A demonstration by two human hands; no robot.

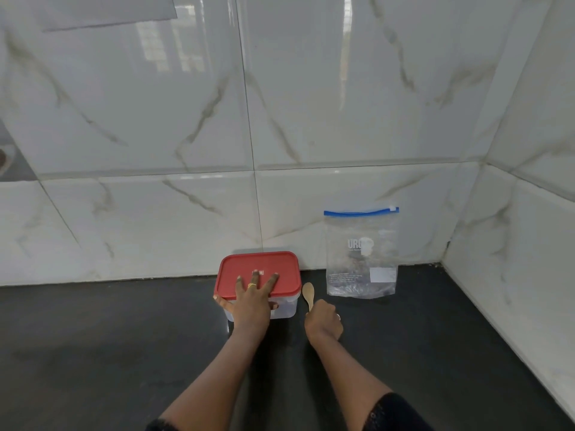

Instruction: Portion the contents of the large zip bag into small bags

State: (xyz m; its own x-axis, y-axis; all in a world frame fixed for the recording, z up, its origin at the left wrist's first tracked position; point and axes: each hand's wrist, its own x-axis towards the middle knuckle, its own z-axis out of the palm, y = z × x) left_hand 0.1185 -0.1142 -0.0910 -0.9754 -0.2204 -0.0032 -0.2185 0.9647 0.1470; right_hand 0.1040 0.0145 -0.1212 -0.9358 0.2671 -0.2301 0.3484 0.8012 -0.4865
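Observation:
A large clear zip bag (362, 256) with a blue slider strip leans upright against the tiled wall at the back right; a little dark content lies at its bottom. Left of it stands a clear plastic box with a red lid (264, 265). My left hand (253, 298) lies on the lid with fingers spread, its thumb and little finger down over the front rim. My right hand (323, 320) grips the handle of a small wooden spoon (308, 293), whose bowl points toward the wall between the box and the bag.
The dark worktop (109, 353) runs to a white marble-tiled wall (186, 213) behind and a second tiled wall (513, 275) on the right, forming a corner behind the bag.

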